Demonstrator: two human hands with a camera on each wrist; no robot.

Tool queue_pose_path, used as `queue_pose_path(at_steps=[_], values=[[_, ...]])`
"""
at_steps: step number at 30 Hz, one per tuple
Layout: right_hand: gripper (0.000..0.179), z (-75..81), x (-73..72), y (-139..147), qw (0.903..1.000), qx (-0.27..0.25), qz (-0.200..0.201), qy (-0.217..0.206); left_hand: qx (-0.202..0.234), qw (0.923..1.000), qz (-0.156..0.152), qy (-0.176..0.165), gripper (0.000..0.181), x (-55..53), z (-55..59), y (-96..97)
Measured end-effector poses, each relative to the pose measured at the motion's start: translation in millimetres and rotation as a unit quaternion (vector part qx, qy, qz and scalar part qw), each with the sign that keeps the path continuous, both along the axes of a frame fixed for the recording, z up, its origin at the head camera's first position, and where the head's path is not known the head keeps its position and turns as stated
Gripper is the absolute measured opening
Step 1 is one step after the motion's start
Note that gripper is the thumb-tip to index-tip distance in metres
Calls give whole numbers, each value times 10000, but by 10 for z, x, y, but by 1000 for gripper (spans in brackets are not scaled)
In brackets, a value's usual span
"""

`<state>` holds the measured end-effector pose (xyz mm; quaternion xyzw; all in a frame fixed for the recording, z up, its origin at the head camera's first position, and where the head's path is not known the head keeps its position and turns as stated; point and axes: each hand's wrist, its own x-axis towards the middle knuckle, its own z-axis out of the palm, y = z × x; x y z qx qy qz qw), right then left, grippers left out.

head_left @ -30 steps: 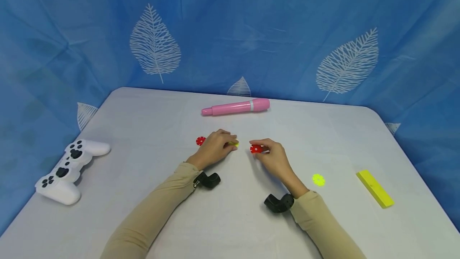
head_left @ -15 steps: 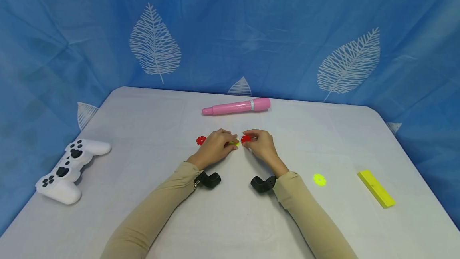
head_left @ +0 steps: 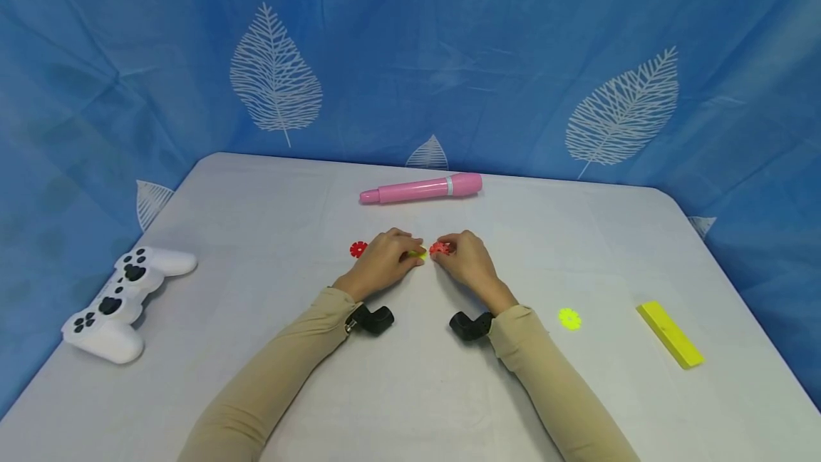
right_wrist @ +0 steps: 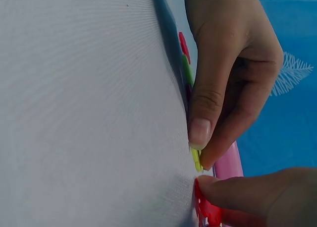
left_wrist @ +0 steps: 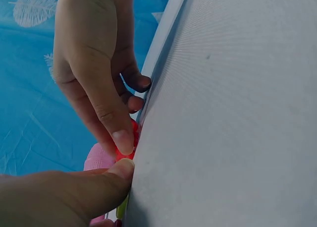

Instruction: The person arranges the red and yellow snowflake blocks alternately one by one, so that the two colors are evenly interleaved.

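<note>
My left hand point(head_left: 383, 261) pinches a yellow flower-shaped disc point(right_wrist: 196, 159) on the table, its thumb and index finger at the near rim. Just right of it, my right hand point(head_left: 471, 260) holds a red flower-shaped disc point(head_left: 440, 248) between thumb and fingers. The red and yellow discs lie edge to edge with very little space between; whether they interlock cannot be made out. Left of my left hand rests another red disc point(head_left: 358, 249). A green piece point(right_wrist: 187, 71) shows beside that one in the right wrist view, mostly hidden from the head view by my left hand.
A pink microphone point(head_left: 420, 190) lies behind the hands. At the left edge stands a white game controller point(head_left: 122, 301). On the right are a loose yellow disc point(head_left: 569, 319) and a long yellow block point(head_left: 670, 334). Blue curtain hangs behind the table point(head_left: 308, 391).
The right hand has brought the red disc leftward and slightly farther back, up to the yellow disc. Over the last half second it has barely moved. The left hand has kept its place.
</note>
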<state>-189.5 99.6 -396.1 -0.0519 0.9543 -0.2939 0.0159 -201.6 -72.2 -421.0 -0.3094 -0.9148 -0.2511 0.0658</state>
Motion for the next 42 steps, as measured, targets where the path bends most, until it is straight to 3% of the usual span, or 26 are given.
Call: queue_pose_path(at_steps=[11, 26, 36, 42], values=[[37, -8, 14, -2, 9980, 415, 470, -14, 43, 10000, -44, 53, 21, 3, 5, -10], [35, 0, 54, 29, 9982, 297, 521, 66, 18, 9999, -34, 93, 22, 11, 8, -12], [33, 24, 179, 246, 9979, -33, 636, 69, 29, 10000, -28, 23, 29, 29, 28, -6], [36, 30, 332, 488, 9948, -140, 1006, 32, -122, 9999, 40, -75, 35, 24, 43, 22]])
